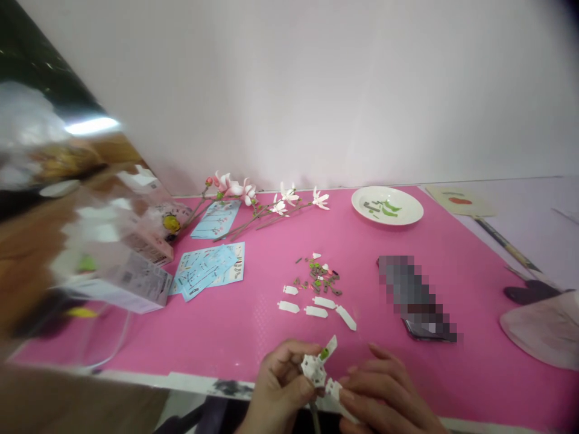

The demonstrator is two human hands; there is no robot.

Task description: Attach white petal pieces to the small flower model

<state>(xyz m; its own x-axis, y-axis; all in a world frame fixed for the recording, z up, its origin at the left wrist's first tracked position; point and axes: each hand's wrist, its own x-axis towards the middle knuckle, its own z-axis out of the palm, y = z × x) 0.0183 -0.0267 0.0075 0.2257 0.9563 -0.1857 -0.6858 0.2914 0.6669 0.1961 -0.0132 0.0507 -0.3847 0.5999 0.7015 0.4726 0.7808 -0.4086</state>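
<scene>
Left hand: the left hand point(279, 389) is curled narrow around the white plastic flower head point(313, 370), holding it between thumb and fingers

Right hand: the right hand point(384, 392) is slightly open, its fingers point(362, 381) curved against a white petal point(335, 392) on the flower head; whether they grip it, I cannot tell

Flower head: held at the bottom centre of the view, between the hands and closer to the left one, just above the mat's near edge

Direction: a thin stem point(315, 416) runs down from the flower head towards the person, and an upper petal point(329, 348) with a green patch tilts up and to the right, so the long axis is slightly tilted

Nearby: five loose white petals point(315, 311) lie in a loose row beyond the hands, with a small heap of green and brown pieces point(318, 277) just behind them, all on a pink mat point(253, 337)

Further off: finished pink-and-white blossoms on branches point(271, 205), a white plate point(387, 205) holding green leaves and a pixelated phone point(418, 298)

Writing: blue instruction sheets point(203, 274) show printed diagrams, and their text is too small to read; the blurred box point(136, 283) has no legible label
</scene>
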